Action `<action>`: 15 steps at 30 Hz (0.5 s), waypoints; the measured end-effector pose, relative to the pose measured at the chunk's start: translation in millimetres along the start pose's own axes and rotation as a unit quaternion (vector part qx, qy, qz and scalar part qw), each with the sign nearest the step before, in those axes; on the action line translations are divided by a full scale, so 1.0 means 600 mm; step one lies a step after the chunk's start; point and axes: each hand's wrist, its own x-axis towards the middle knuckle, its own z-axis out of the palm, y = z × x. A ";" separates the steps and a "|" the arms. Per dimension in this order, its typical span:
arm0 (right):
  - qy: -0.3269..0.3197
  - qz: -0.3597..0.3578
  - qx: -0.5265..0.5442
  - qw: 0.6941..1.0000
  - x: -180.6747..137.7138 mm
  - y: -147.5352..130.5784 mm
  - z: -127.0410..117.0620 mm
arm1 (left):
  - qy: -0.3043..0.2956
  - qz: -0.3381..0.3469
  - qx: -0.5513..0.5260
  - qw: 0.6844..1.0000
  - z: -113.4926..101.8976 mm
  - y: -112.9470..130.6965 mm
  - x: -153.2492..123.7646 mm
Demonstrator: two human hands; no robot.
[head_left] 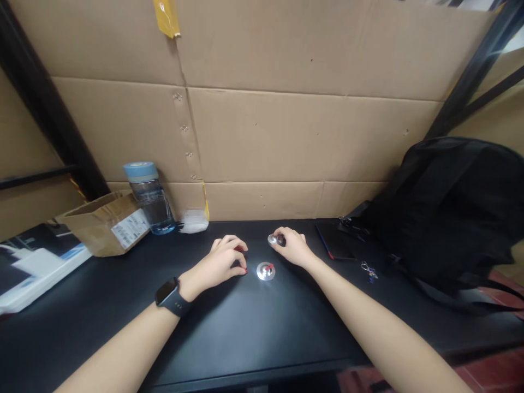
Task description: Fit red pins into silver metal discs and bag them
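My left hand is just left of a shiny round silver disc, its fingers curled. Red shows at its thumb and index fingertips, where a small red piece appears to be pinched, and more red shows under the fingers. The disc lies on the black table, with a small red piece on its raised middle. Behind the disc and to its right, my right hand grips a small round silver metal piece between thumb and fingers. Those fingers partly cover it.
A water bottle, cardboard box and white power strip stand at left. A plastic bundle lies by the cardboard wall. Right are a dark flat notebook-like item, a small trinket and a black backpack.
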 end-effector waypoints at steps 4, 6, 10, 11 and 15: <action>0.004 0.005 0.000 1.000 0.001 -0.003 -0.003 | -0.003 0.012 0.000 1.000 0.000 0.006 0.001; 0.011 0.004 0.000 1.000 0.002 -0.003 -0.005 | -0.002 0.022 0.000 1.000 -0.003 0.010 0.002; 0.025 -0.001 0.011 1.000 0.006 0.002 -0.008 | 0.037 -0.001 -0.005 0.999 -0.012 0.017 0.007; 0.026 -0.003 0.012 1.000 0.007 0.005 -0.009 | 0.049 -0.011 -0.004 0.999 -0.015 0.018 0.008; 0.015 -0.005 0.004 1.000 0.009 0.016 -0.014 | 0.080 -0.029 0.018 0.996 -0.024 0.015 0.010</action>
